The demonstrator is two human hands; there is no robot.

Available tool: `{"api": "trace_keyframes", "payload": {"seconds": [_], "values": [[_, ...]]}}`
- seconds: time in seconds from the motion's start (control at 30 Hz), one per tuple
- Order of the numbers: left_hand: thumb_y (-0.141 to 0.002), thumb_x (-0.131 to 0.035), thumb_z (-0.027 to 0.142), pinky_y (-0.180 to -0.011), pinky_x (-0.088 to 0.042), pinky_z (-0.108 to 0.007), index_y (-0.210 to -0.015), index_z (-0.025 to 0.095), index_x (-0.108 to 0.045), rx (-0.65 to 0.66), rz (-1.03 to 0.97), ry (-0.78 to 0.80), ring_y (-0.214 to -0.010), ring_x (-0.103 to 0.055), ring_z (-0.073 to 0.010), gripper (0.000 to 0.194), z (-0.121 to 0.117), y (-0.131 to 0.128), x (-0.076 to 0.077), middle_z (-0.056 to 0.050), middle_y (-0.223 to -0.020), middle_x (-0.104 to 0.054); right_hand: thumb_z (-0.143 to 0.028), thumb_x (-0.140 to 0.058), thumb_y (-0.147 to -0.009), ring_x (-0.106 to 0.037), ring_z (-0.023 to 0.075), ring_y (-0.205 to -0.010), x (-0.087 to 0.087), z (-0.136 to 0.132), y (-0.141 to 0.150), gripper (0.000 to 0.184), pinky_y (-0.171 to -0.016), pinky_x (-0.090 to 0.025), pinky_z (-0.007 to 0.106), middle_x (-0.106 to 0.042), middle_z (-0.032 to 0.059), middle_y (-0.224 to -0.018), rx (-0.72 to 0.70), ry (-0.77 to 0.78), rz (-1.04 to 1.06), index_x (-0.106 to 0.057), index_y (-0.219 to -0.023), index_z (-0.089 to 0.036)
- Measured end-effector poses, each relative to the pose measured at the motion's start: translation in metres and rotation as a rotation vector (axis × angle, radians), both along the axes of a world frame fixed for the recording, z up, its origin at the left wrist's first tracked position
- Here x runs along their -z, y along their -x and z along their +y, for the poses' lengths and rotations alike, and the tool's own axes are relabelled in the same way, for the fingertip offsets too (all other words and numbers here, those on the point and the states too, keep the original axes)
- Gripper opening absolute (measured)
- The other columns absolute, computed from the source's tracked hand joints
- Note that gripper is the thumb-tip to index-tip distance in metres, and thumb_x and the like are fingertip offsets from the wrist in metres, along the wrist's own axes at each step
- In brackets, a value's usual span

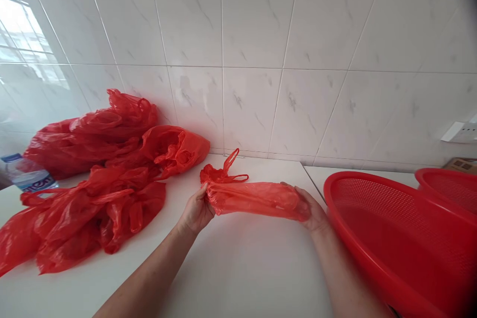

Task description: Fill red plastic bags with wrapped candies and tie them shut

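Observation:
A thin red plastic bag (253, 198) is stretched sideways between my two hands, above the white table. My left hand (197, 211) pinches its left part, close to where the bag bunches up; its loop handles stick out beyond, over the table. The bag's right end is gripped by my right hand (315, 208), whose fingers are partly hidden behind the plastic. Left of my left hand lies a loose heap of crumpled red plastic bags (108, 203).
Behind the heap, a larger red bundle (93, 134) rests by the tiled wall (253, 20). A clear plastic bottle (28, 174) lies at the far left. Right of my right hand sits a big red perforated basket (372, 218), with another red basket (450, 186) behind it. A wall socket (460, 131) is at right.

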State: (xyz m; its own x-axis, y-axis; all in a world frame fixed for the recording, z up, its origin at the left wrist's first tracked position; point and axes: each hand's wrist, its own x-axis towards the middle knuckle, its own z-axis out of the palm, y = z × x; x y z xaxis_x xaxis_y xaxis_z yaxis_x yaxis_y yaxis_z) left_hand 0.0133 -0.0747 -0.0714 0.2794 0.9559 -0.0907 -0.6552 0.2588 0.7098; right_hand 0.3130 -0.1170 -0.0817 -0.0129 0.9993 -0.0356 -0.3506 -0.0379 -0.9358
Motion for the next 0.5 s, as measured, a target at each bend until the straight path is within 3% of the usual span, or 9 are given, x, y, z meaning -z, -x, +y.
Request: {"api": "trace_keyframes", "payload": {"seconds": [0.13,0.2,0.27,0.33,0.37,0.43,0.5], "values": [[-0.086,-0.054,0.03,-0.076,-0.055,-0.033,-0.093,0.016,-0.061,-0.016,0.01,0.093,-0.081,-0.066,-0.018,0.017,0.0,-0.006,0.006,-0.007,-0.09,-0.066,-0.048,-0.06,-0.071,-0.061,0.0222,-0.079,-0.001,0.009,0.003,0.03,-0.063,-0.049,0.031,-0.065,0.0062,-0.083,0.393,-0.005,-0.299,-0.062,-0.085,-0.021],[-0.087,-0.053,0.03,-0.074,-0.056,-0.032,-0.094,0.015,-0.061,-0.037,0.017,0.118,-0.08,-0.066,-0.0178,0.018,-0.002,-0.01,0.009,-0.007,-0.091,-0.067,-0.047,-0.06,-0.072,-0.058,0.0222,-0.082,-0.01,0.01,0.009,0.029,-0.065,-0.046,0.03,-0.063,0.0062,-0.087,0.57,-0.012,-0.386,-0.059,-0.085,-0.022],[-0.088,-0.052,0.029,-0.072,-0.055,-0.03,-0.093,0.015,-0.061,-0.057,0.023,0.132,-0.078,-0.066,-0.0168,0.018,-0.004,-0.014,0.011,-0.007,-0.089,-0.067,-0.045,-0.057,-0.076,-0.055,0.0219,-0.09,-0.025,0.004,0.022,0.025,-0.073,-0.043,0.03,-0.061,0.0066,-0.096,0.735,-0.121,-0.546,-0.057,-0.089,-0.022],[-0.087,-0.053,0.029,-0.071,-0.055,-0.029,-0.09,0.014,-0.062,-0.062,0.028,0.135,-0.076,-0.066,-0.0165,0.018,-0.006,-0.017,0.012,-0.007,-0.087,-0.067,-0.041,-0.049,-0.083,-0.053,0.0202,-0.089,-0.042,-0.006,0.043,0.021,-0.077,-0.041,0.03,-0.06,0.0068,-0.095,0.837,-0.333,-0.78,-0.056,-0.086,-0.022],[-0.087,-0.054,0.03,-0.071,-0.054,-0.029,-0.09,0.014,-0.062,-0.059,0.031,0.131,-0.076,-0.066,-0.0169,0.018,-0.007,-0.018,0.013,-0.007,-0.087,-0.068,-0.039,-0.045,-0.087,-0.053,0.0189,-0.085,-0.049,-0.01,0.054,0.021,-0.076,-0.04,0.029,-0.06,0.0063,-0.091,0.812,-0.441,-0.88,-0.055,-0.083,-0.021],[-0.085,-0.056,0.03,-0.071,-0.054,-0.029,-0.089,0.013,-0.063,-0.048,0.04,0.12,-0.077,-0.066,-0.0179,0.019,-0.01,-0.019,0.012,-0.008,-0.087,-0.068,-0.037,-0.039,-0.09,-0.052,0.0163,-0.073,-0.054,-0.015,0.075,0.025,-0.069,-0.04,0.027,-0.059,0.0039,-0.078,0.601,-0.548,-1.024,-0.052,-0.076,-0.021],[-0.084,-0.057,0.031,-0.071,-0.054,-0.03,-0.089,0.013,-0.063,-0.038,0.052,0.107,-0.078,-0.066,-0.0191,0.02,-0.011,-0.019,0.011,-0.008,-0.086,-0.068,-0.035,-0.036,-0.092,-0.05,0.0147,-0.064,-0.047,-0.014,0.088,0.028,-0.06,-0.037,0.026,-0.056,0.0016,-0.069,0.321,-0.444,-1.185,-0.049,-0.071,-0.022]]}}
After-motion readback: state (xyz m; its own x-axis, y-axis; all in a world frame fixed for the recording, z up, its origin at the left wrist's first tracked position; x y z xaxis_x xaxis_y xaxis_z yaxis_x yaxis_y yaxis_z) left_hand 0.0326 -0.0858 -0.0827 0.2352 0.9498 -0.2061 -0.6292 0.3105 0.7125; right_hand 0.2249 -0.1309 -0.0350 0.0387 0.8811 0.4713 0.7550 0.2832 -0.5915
